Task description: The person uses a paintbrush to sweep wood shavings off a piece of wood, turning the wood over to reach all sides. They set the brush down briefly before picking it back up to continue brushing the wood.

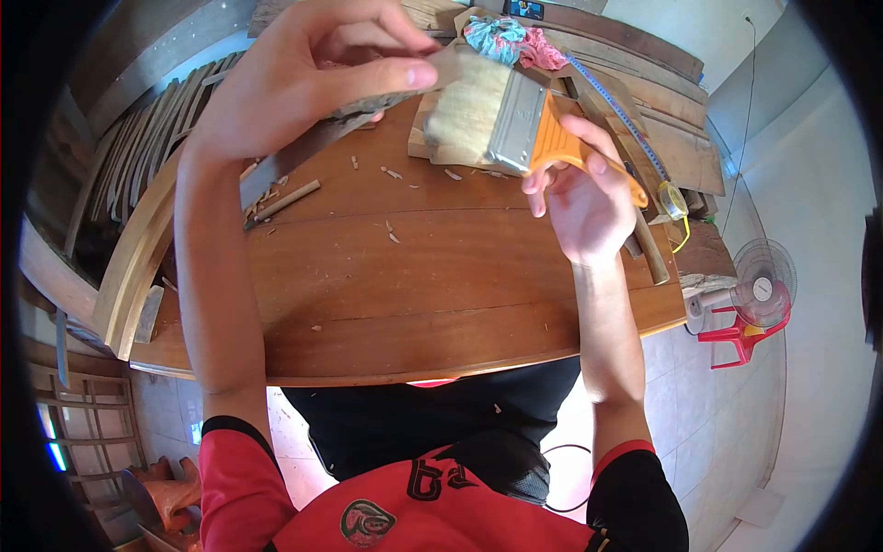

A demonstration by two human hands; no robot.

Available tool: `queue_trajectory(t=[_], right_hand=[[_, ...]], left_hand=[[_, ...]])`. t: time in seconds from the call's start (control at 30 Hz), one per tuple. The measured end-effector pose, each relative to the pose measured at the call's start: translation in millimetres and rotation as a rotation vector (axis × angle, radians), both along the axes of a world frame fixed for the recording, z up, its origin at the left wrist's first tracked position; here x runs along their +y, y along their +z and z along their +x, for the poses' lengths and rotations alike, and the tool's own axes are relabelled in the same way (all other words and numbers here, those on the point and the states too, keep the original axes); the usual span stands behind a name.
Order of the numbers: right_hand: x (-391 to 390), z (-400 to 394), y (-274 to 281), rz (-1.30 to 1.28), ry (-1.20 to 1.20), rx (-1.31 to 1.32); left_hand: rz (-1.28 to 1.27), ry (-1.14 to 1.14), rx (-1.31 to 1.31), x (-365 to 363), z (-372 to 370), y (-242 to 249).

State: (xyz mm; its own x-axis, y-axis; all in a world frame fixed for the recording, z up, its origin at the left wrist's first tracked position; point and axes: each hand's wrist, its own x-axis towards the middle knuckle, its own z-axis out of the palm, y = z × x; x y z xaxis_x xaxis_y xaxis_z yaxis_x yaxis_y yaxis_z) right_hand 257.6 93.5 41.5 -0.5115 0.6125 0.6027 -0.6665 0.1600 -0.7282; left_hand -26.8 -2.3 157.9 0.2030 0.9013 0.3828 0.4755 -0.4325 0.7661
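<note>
My right hand grips a wide paintbrush by its orange handle, with the metal ferrule and pale bristles pointing left. My left hand is closed, thumb on top, around a flat greyish piece whose kind I cannot make out. The end of that piece overlaps the bristle tips in this view. Both hands are raised over the brown wooden table. Behind the bristles, a block of light wood is partly hidden.
Wood shavings and a thin wooden stick lie on the table. Crumpled cloths, a blue measuring tape and a yellow tape roll are along the back and right. Wood strips line the left side; a fan stands right.
</note>
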Motion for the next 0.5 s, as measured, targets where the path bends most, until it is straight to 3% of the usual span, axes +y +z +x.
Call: queue_trajectory(t=[0.23, 0.27, 0.37, 0.5], right_hand=[[-5.8, -17.5, 29.1, 0.145, -0.118, -0.089], [-2.4, -23.8, 44.1, 0.145, -0.035, 0.025], [-12.9, -41.3, 113.9, 0.223, -0.048, 0.036], [-23.7, -48.7, 163.2, 0.572, -0.159, -0.139]], left_hand=[[0.332, 0.079, -0.428, -7.7, 16.8, 10.9], [0.413, 0.146, -0.465, -5.8, 15.9, 8.4], [0.458, 0.166, -0.579, -5.2, 11.4, 10.7], [0.499, 0.193, -0.791, -8.8, 6.0, 10.0]])
